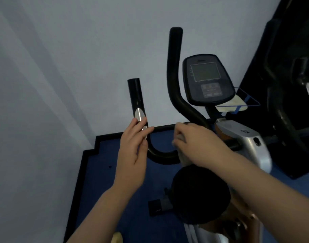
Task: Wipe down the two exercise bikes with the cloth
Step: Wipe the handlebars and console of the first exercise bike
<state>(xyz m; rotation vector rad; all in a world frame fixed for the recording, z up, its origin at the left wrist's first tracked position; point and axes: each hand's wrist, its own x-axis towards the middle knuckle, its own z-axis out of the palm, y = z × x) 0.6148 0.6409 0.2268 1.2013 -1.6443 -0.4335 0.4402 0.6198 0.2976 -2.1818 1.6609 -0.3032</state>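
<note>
**Presently on view: one bike, two hands, one cloth**

Item 1. Exercise bike (245, 137), grey body, filling the centre and the 3 o'clock side; black saddle (199, 192) at 6 o'clock, console (207, 79) at 1 o'clock, blue floor (104, 172) beneath.

Item 2. Second dark machine (290, 85), far 3 o'clock edge, blurred.

Item 3. Black handlebar (160, 156), its two ends rising toward 12 o'clock.

Item 4. Right hand (201, 144), fingers curled, gripping the cloth against the handlebar's middle.

Item 5. Left hand (134, 149), at 9 o'clock of the right, fingers nearly straight, resting on the left grip's silver sensor plate (140, 118).

Item 6. Cloth (182, 155), pale grey, mostly hidden under the right hand.
</note>
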